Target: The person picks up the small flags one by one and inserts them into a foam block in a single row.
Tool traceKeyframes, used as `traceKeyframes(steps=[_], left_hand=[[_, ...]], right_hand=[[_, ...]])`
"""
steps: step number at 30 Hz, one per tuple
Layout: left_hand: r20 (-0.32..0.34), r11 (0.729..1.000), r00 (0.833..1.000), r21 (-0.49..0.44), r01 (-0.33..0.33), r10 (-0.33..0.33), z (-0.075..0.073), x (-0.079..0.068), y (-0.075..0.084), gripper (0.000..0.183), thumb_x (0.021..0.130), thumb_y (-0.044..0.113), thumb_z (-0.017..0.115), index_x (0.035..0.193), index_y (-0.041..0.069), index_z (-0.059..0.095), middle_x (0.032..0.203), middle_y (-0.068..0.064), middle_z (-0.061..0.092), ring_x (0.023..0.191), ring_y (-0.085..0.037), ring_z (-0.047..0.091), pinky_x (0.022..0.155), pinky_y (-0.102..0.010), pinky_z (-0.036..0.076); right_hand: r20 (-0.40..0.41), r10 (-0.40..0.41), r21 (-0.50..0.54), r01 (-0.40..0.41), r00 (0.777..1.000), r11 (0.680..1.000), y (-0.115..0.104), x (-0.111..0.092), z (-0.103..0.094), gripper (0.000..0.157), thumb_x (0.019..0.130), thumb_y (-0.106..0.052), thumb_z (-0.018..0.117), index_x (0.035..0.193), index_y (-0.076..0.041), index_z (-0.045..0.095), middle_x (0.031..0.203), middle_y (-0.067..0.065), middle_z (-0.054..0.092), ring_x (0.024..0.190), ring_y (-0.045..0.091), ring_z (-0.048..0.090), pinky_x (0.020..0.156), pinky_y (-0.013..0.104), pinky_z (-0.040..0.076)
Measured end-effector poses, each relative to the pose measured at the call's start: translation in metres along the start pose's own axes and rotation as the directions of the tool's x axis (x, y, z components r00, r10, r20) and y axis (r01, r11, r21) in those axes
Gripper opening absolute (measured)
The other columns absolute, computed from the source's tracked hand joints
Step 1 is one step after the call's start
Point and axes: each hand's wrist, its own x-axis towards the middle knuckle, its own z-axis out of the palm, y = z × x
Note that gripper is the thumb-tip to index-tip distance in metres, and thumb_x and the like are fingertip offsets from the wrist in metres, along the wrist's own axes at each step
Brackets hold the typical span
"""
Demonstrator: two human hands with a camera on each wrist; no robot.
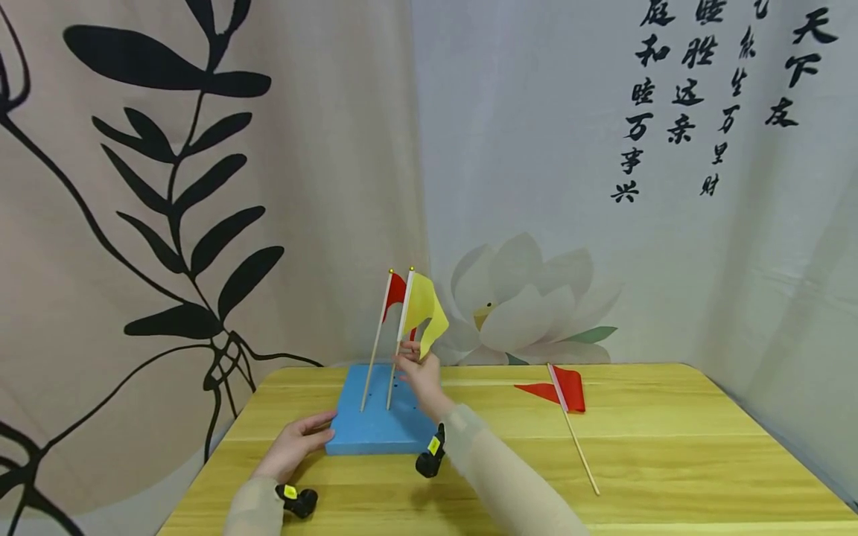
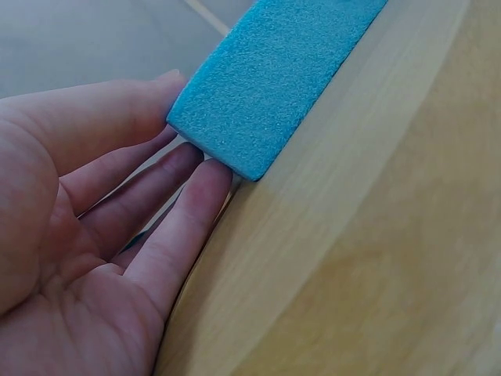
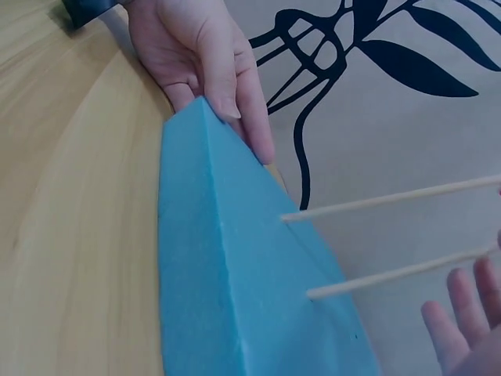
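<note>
A blue foam board [image 1: 382, 435] lies on the table, with two sticks standing in it, slightly tilted. My left hand [image 1: 295, 445] holds the board's near left corner, thumb at the top edge and fingers against the side [image 2: 102, 196]. A yellow flag [image 1: 421, 305] tops the right stick [image 3: 391, 274]. My right hand [image 1: 422, 376] pinches that stick below the cloth; only some fingers [image 3: 462, 313] show in the right wrist view. On the left stick [image 1: 375, 350] hangs a red flag [image 1: 396, 290], partly behind the yellow one.
To the right, another red flag [image 1: 570, 391] lies on the wooden table [image 1: 670, 447], its stick pointing toward the near edge. Behind the table hangs a curtain [image 1: 348, 149] with printed leaves and characters. Small holes mark the board's top.
</note>
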Motion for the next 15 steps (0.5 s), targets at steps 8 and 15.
traceKeyframes(steps=[8, 15], left_hand=[[-0.012, 1.0, 1.0, 0.01, -0.008, 0.008, 0.002, 0.001, 0.0, 0.055, 0.095, 0.018, 0.065, 0.141, -0.005, 0.046, 0.145, -0.028, 0.041, 0.128, -0.041, 0.044, 0.093, -0.043, 0.052], [-0.026, 1.0, 1.0, 0.014, 0.006, -0.006, 0.003, -0.002, 0.002, 0.054, 0.094, 0.017, 0.065, 0.141, -0.004, 0.048, 0.144, -0.027, 0.042, 0.126, -0.04, 0.047, 0.093, -0.044, 0.052]], right_hand=[[0.157, 0.07, -0.059, -0.061, 0.985, 0.996, -0.02, -0.017, -0.058, 0.037, 0.095, -0.008, 0.06, 0.127, 0.01, 0.052, 0.118, 0.025, 0.061, 0.102, 0.038, 0.064, 0.092, 0.058, 0.049], [0.084, 0.067, -0.167, -0.053, 0.994, 0.985, -0.023, -0.023, -0.132, 0.029, 0.093, -0.01, 0.063, 0.118, 0.004, 0.062, 0.107, 0.017, 0.065, 0.093, 0.037, 0.067, 0.077, 0.047, 0.058]])
